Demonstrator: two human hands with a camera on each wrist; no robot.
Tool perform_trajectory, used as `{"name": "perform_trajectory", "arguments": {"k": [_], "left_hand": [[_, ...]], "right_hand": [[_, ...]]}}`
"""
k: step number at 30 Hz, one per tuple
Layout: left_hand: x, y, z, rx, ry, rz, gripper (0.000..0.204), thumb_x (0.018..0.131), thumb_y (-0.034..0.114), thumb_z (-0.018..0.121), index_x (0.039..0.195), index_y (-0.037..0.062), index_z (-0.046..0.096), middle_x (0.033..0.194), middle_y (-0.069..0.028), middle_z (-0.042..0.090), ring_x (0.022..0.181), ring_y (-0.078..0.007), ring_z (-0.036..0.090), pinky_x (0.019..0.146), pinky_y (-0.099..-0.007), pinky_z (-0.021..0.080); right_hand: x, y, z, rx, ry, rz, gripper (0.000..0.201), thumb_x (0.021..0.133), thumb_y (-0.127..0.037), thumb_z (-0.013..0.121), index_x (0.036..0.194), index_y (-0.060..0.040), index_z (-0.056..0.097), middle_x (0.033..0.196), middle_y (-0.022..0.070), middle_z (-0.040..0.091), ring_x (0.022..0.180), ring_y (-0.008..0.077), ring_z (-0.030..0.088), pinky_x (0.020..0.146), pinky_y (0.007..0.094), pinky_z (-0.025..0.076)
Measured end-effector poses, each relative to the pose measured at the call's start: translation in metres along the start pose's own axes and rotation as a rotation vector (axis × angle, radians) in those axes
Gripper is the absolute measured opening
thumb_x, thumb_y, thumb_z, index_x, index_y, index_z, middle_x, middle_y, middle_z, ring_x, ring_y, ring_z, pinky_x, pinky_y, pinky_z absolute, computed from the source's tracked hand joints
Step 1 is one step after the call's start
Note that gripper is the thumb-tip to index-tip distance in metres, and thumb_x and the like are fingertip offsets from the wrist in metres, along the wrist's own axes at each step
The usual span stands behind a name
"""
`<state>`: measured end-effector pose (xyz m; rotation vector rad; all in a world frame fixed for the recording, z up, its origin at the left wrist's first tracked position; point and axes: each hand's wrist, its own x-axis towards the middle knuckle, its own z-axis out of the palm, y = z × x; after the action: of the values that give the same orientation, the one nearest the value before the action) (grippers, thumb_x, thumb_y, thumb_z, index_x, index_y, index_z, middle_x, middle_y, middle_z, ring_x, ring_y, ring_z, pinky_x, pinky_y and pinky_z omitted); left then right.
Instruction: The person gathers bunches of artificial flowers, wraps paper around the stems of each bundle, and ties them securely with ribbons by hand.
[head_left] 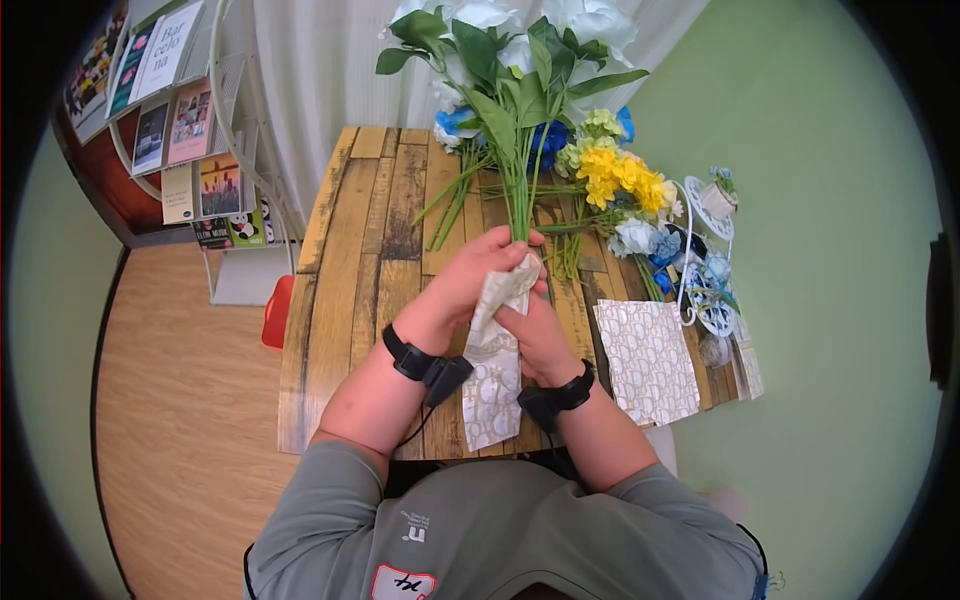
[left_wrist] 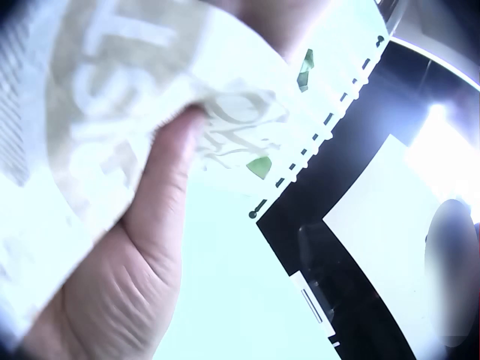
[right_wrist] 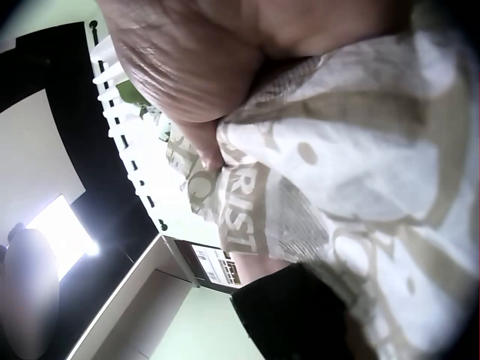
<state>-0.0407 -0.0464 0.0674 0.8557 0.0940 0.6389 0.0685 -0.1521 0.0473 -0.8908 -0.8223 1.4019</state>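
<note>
A tall bunch of white artificial roses [head_left: 590, 25] with long green stems [head_left: 520, 190] stands upright before the person. Patterned wrapping paper [head_left: 493, 395], white with beige lettering, is gathered about the lower stems and hangs down toward the body. The left hand [head_left: 468, 278] grips the paper and stems from the left, its thumb pressed along the paper [left_wrist: 112, 45] in the left wrist view. From the right, the right hand [head_left: 545, 338] pinches the paper lower down, thumb on top. In the right wrist view the creased paper [right_wrist: 360, 150] hides part of the fingers.
Yellow flowers [head_left: 625, 175], blue and white blooms and loose stems lie on the wooden table [head_left: 340, 300]. A stack of patterned sheets [head_left: 648, 362] is at the right, near a white wire stand [head_left: 712, 210]. A magazine rack [head_left: 225, 110] and a red object [head_left: 278, 312] are left.
</note>
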Motion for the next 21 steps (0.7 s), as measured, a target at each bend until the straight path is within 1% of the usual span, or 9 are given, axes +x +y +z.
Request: {"name": "perform_trajectory", "arguments": {"k": [1,3,4,7,12,14,17,19,21], "left_hand": [[-0.001,0.002,-0.001,-0.076,-0.060,-0.029,0.032,0.100,0.019,0.062,0.126,0.0018,0.054,0.096,-0.0104,0.067,0.087,-0.0230,0.070,0.077,-0.0356,0.058],[0.001,-0.002,-0.005,-0.095,-0.088,-0.017,0.032,0.100,0.020,0.062,0.125,0.0014,0.054,0.097,-0.0109,0.067,0.087,-0.0242,0.070,0.078,-0.0367,0.058],[0.003,-0.006,-0.008,-0.114,-0.115,-0.001,0.031,0.101,0.021,0.061,0.124,0.0011,0.054,0.098,-0.0113,0.067,0.088,-0.0253,0.070,0.079,-0.0379,0.058],[0.009,-0.013,-0.016,-0.013,-0.112,0.020,0.027,0.101,0.019,0.060,0.120,0.0007,0.054,0.098,-0.0110,0.067,0.089,-0.0253,0.071,0.080,-0.0359,0.058],[0.011,-0.016,-0.014,0.171,0.063,0.103,0.016,0.100,0.012,0.061,0.111,0.0033,0.054,0.094,-0.0047,0.065,0.082,-0.0123,0.064,0.068,-0.0267,0.051],[0.016,-0.021,-0.021,0.283,0.097,0.144,0.011,0.099,0.009,0.062,0.105,0.0047,0.054,0.089,-0.0008,0.063,0.079,-0.0052,0.059,0.060,-0.0230,0.047],[0.021,-0.029,-0.024,0.479,0.253,0.279,0.009,0.098,0.008,0.062,0.101,0.0044,0.055,0.087,0.0020,0.061,0.075,-0.0031,0.052,0.061,-0.0228,0.043],[0.020,-0.027,-0.018,0.427,0.232,0.277,0.008,0.098,0.007,0.063,0.103,0.0034,0.057,0.087,0.0033,0.059,0.076,-0.0032,0.051,0.064,-0.0219,0.043],[0.020,-0.028,-0.014,0.439,0.215,0.281,0.010,0.098,0.006,0.062,0.107,0.0028,0.058,0.088,0.0029,0.060,0.077,-0.0037,0.052,0.066,-0.0220,0.044]], "right_hand": [[-0.002,0.000,-0.001,0.002,0.003,-0.002,0.042,0.096,-0.009,0.064,0.135,-0.0048,0.049,0.121,0.0037,0.062,0.109,0.0166,0.064,0.091,0.0323,0.053],[-0.007,0.000,-0.004,0.093,0.015,0.057,0.034,0.095,-0.012,0.067,0.125,-0.0082,0.052,0.097,0.0003,0.062,0.084,0.0153,0.065,0.072,0.0309,0.053],[-0.009,0.001,-0.005,0.163,-0.059,0.079,0.027,0.095,-0.020,0.067,0.116,-0.0107,0.052,0.079,-0.0016,0.055,0.064,0.0136,0.055,0.058,0.0287,0.046],[-0.010,0.005,-0.017,0.215,-0.138,0.113,0.029,0.096,-0.027,0.066,0.114,-0.0112,0.051,0.074,0.0003,0.051,0.061,0.0138,0.050,0.056,0.0287,0.042],[-0.009,0.004,-0.034,0.029,-0.094,0.040,0.044,0.105,-0.045,0.045,0.125,-0.0068,0.052,0.089,0.0075,0.063,0.075,0.0200,0.063,0.070,0.0329,0.052],[-0.012,0.008,-0.042,-0.213,0.065,-0.166,0.064,0.108,-0.054,0.032,0.136,0.0008,0.049,0.121,0.0076,0.063,0.106,0.0176,0.062,0.092,0.0329,0.050],[-0.024,-0.012,-0.024,-0.392,0.209,-0.418,0.068,0.106,-0.057,0.033,0.136,0.0015,0.050,0.125,0.0092,0.062,0.111,0.0174,0.061,0.097,0.0324,0.047],[-0.029,-0.023,-0.025,-0.397,0.205,-0.415,0.058,0.106,-0.049,0.045,0.136,0.0002,0.051,0.125,0.0091,0.064,0.112,0.0173,0.060,0.097,0.0321,0.047],[-0.024,-0.030,-0.026,-0.804,0.346,-0.344,0.043,0.103,-0.036,0.057,0.126,0.0008,0.060,0.115,0.0078,0.069,0.104,0.0168,0.064,0.090,0.0316,0.050]]}}
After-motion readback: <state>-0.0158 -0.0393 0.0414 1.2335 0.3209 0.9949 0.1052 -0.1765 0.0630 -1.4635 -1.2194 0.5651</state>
